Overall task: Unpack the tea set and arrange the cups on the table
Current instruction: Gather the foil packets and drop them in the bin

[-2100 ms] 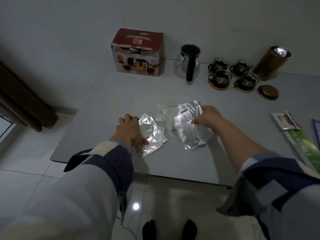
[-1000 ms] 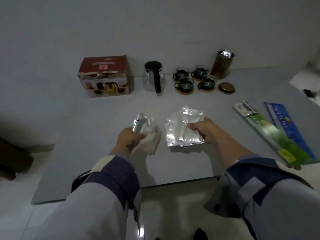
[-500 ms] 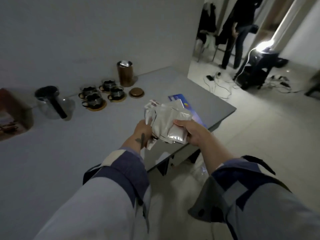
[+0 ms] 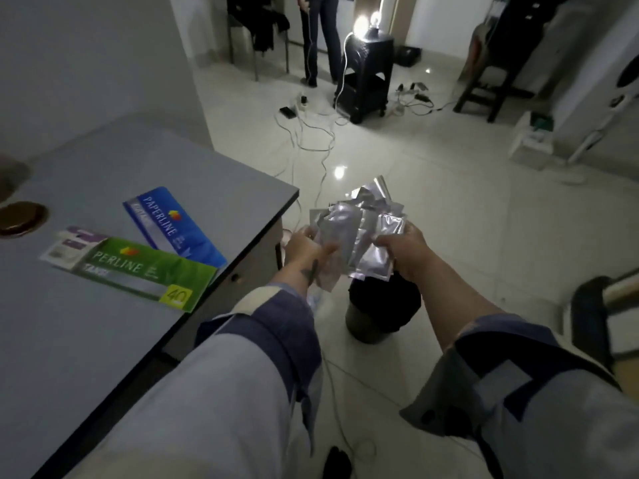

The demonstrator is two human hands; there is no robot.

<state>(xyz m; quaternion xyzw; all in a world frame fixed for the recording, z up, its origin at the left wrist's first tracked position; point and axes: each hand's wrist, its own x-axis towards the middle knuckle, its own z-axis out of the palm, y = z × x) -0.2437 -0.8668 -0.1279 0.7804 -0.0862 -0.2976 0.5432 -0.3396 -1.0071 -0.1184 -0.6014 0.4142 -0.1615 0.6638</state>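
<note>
Nearest the camera two forearms in pale grey sleeves with dark blue cuffs reach forward over the tiled floor (image 4: 484, 216); the left hand (image 4: 306, 248) and the right hand (image 4: 406, 252) meet around one bundle of silvery foil packets (image 4: 359, 233), the left fingers curled on its near left edge, the right fingers and thumb clamped on its right side, so both hands are closed on the bundle; the packets fan upward and overlap, crumpled, held in the air past the worktop's edge and not touching it. Directly below the bundle stands a round bin with a dark liner (image 4: 378, 312) on the floor, partly hidden by the right forearm. To the left lies the grey worktop (image 4: 86, 340), its corner pointing toward the hands; on it rest a green flat pack (image 4: 138, 271) marked PERLINE and, just beyond and overlapping it, a blue flat pack (image 4: 174, 229) marked PAPERLINE; farther left, near the picture's edge, lies a round brown lid (image 4: 20, 217); the cups are out of sight. Beyond the hands white cables (image 4: 311, 140) trail across the tiles to a black stand (image 4: 368, 77) with a bright lamp on top; behind it a person's legs (image 4: 321, 36) stand beside a chair; at far right is a dark wooden stool (image 4: 491, 91).
</note>
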